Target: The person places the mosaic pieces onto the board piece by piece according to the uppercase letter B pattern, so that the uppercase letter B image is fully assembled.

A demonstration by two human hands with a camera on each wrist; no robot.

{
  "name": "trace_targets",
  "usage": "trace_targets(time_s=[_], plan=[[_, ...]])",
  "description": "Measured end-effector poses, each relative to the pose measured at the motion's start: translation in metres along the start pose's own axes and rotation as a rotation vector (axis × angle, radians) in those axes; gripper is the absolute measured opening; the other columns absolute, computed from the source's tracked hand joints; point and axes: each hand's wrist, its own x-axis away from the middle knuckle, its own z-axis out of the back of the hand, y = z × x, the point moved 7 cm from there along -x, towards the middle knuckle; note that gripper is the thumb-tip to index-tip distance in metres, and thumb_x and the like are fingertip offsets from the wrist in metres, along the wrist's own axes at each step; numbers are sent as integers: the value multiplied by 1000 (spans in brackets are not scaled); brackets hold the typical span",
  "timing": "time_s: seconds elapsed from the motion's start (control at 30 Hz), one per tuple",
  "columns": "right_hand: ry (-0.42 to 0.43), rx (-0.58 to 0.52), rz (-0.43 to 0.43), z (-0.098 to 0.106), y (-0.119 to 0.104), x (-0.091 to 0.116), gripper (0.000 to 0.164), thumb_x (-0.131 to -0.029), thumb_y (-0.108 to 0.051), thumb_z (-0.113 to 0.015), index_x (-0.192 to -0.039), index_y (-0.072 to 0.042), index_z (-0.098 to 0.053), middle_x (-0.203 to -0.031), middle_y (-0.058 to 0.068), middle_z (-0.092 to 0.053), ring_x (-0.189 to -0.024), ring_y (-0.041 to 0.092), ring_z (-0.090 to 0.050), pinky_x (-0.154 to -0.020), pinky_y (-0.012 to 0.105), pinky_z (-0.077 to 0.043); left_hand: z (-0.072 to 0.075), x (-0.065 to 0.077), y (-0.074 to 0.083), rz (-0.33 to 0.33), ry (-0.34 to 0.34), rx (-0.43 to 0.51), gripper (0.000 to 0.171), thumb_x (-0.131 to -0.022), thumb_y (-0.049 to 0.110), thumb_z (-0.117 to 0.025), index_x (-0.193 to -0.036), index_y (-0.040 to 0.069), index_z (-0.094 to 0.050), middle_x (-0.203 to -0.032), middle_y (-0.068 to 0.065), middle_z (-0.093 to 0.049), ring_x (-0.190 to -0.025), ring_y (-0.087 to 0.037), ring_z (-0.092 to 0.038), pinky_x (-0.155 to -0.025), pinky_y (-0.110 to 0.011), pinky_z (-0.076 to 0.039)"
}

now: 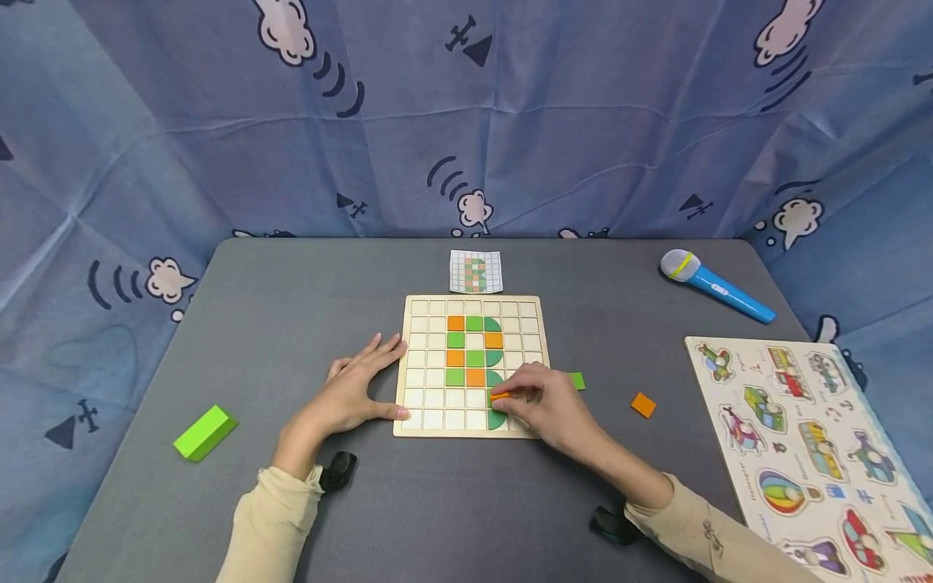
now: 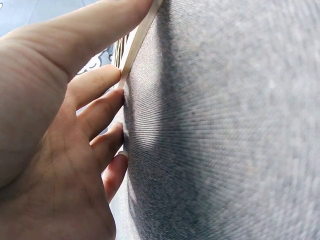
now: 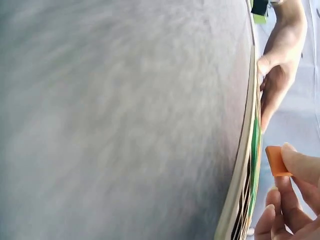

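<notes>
A wooden grid board (image 1: 426, 421) lies on the grey table, with orange and green square tiles and dark green rounded tiles set in its middle columns. My left hand (image 1: 357, 394) rests at the board's left edge, thumb and fingers spread and fairly straight; the left wrist view shows the fingertips touching that edge. Over the board's lower right part, my right hand (image 1: 551, 407) pinches an orange square tile (image 3: 278, 161) between thumb and finger. In the right wrist view this tile is held just above the board. The right hand hides some cells beneath it.
A small pattern card (image 1: 476, 272) lies behind the board. Right of the board are a loose green tile (image 1: 577, 380) and an orange tile (image 1: 643, 405). Farther right lie a blue toy microphone (image 1: 717, 285) and a picture puzzle board (image 1: 790, 421). A green block (image 1: 206, 433) sits at left.
</notes>
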Motion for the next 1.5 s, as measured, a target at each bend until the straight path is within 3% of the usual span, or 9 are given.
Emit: trace_targets(time_s=[0.4,0.63,0.73,1.03,1.5], plan=[[-42,-31,-36,-27,-10,-3,13,-83,-8,-90,-92,-15,-84,-84,-5,-73,-69,4,-54,-64,23,-45,0,0,0,-6,0,-2,106,-78,33,-95,-166,14,-39,-176,-4,-28,-167,-32,-14,-115,-60,-21],[-66,-4,-54,-34,-12,-3,13,-82,-11,-91,-88,-17,-82,-84,-8,-72,-80,5,-62,-75,25,-51,-1,-1,-2,3,-5,-11,106,-78,34,-95,-166,16,-39,-176,-3,-28,-167,-31,-14,-116,-59,-20],[-48,46,-20,-34,-14,-5,15,-79,-12,-93,-86,-19,-83,-84,-9,-73,-85,11,-61,-82,29,-50,-1,-1,-2,4,-3,-11,106,-78,34,-95,-166,16,-39,-176,-3,-28,-167,-30,-14,-116,-59,-20],[-56,180,10,-33,-18,-2,11,-80,-12,-93,-89,-15,-87,-89,-8,-74,-87,11,-55,-76,28,-46,0,0,-1,4,0,-7,105,-78,34,-95,-166,16,-39,-176,-3,-28,-167,-30,-14,-117,-60,-19],[-65,197,-38,-25,-7,-1,29,-76,-14,-96,-97,-16,-76,-108,-1,-64,-94,15,-45,-81,31,-40,-1,0,0,5,-1,-1,105,-78,33,-95,-166,16,-39,-176,-3,-28,-167,-31,-14,-116,-60,-20]])
